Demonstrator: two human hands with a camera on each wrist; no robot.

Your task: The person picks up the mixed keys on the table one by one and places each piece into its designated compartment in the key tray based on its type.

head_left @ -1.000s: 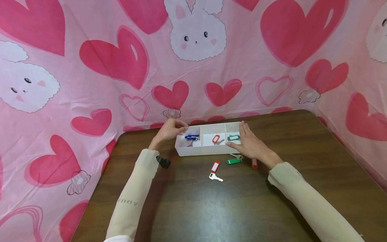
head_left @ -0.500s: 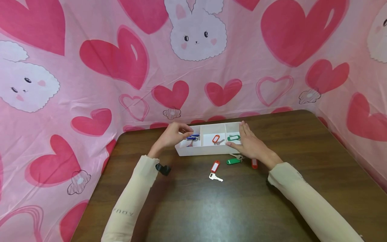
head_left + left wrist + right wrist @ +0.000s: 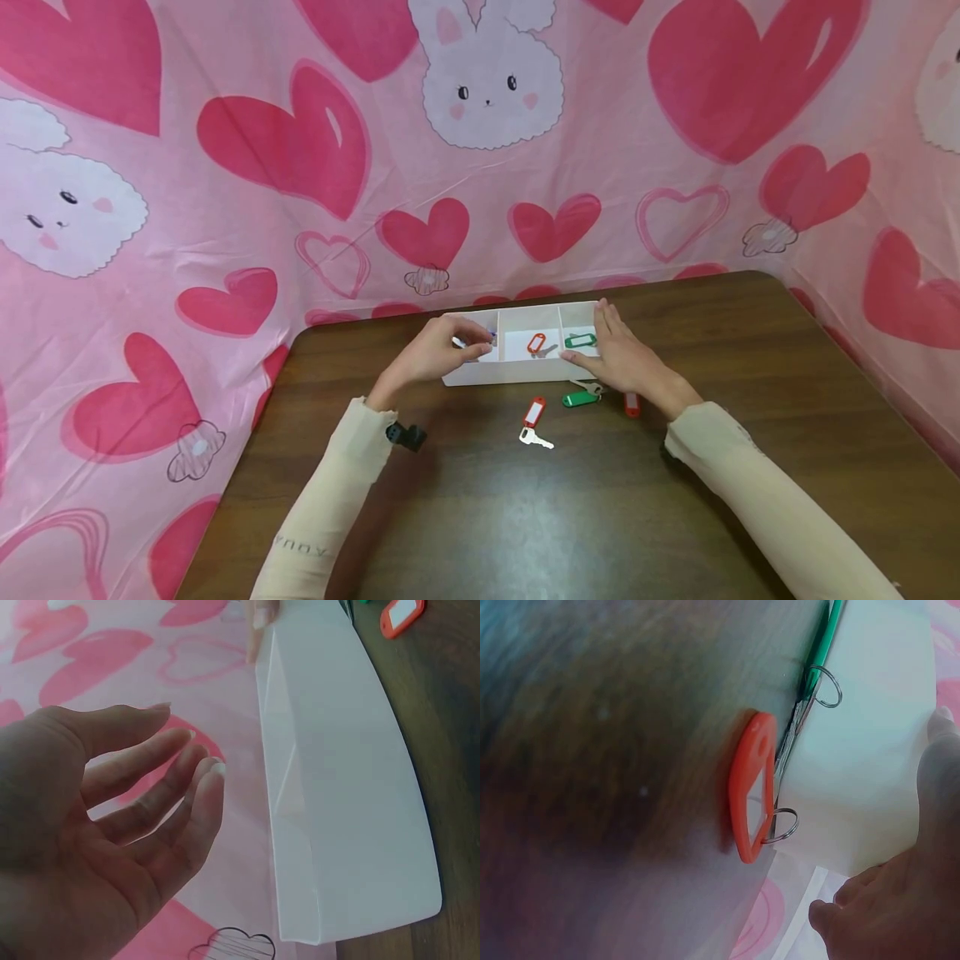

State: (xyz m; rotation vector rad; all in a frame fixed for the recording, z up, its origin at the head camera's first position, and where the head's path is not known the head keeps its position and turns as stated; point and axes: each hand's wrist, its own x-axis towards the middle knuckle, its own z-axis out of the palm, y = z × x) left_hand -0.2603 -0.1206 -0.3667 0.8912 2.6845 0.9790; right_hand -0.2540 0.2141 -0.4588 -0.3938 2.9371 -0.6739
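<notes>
A white tray [image 3: 517, 372] with three compartments lies near the back of the table. My left hand [image 3: 442, 346] hovers over its left compartment, mostly covering the blue key tags inside. In the left wrist view this hand [image 3: 142, 787] has loosely bent fingers and nothing between them. My right hand [image 3: 626, 354] rests on the tray's right end, fingers extended and thumb at the front rim. An orange-red key tag [image 3: 536, 342] with a key lies in the middle compartment. A green key tag [image 3: 580, 341] sits in the right one.
In front of the tray, a red key tag [image 3: 534, 412] with a silver key [image 3: 536, 438] lies on the wooden table [image 3: 525, 525]. Beside it are a green key tag [image 3: 581, 399] and another red tag [image 3: 632, 405] partly under my right wrist. A pink heart-print cloth [image 3: 337, 275] hangs behind.
My left hand has moved right and slightly toward me, from the tray's left edge to over the left compartment, covering the blue tags. My right hand has stayed at the tray's right end.
</notes>
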